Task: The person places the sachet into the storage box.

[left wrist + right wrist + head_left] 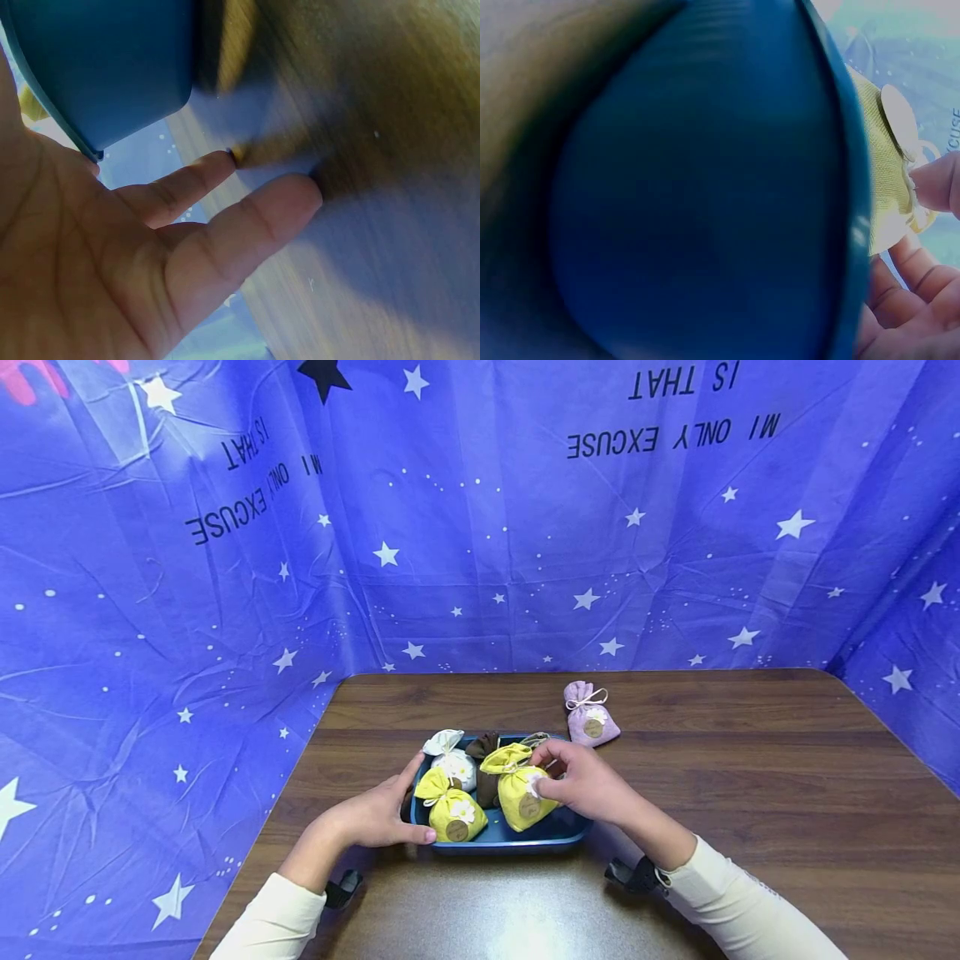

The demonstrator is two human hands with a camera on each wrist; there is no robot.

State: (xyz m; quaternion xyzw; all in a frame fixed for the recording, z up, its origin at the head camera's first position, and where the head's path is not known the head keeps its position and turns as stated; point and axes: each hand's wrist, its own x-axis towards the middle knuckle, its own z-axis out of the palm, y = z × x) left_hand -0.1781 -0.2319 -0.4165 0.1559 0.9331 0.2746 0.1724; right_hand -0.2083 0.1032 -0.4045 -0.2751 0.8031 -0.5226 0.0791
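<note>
A blue plastic bin (517, 845) holds several small drawstring sachets. My right hand (581, 781) pinches a yellow sachet (522, 793) with a white flower and round label over the bin's right part; in the right wrist view the thumb (939, 184) presses near its ribbon. My left hand (382, 810) rests against the bin's left side, thumb at the front corner; in the left wrist view its fingers (247, 232) stretch out beside the bin wall (112, 67). Inside, another yellow sachet (453, 814) lies front left, a white sachet (455, 766) behind it, a dark brown sachet (486, 781) mid-bin. A greyish sachet (536, 739) is mostly hidden.
On the wooden table (750, 793), a pink sachet (591, 718) with a bow lies behind the bin's right end. A blue curtain (510, 527) with stars and lettering hangs behind and at the sides. A black wrist strap (633, 875) sits by the right cuff.
</note>
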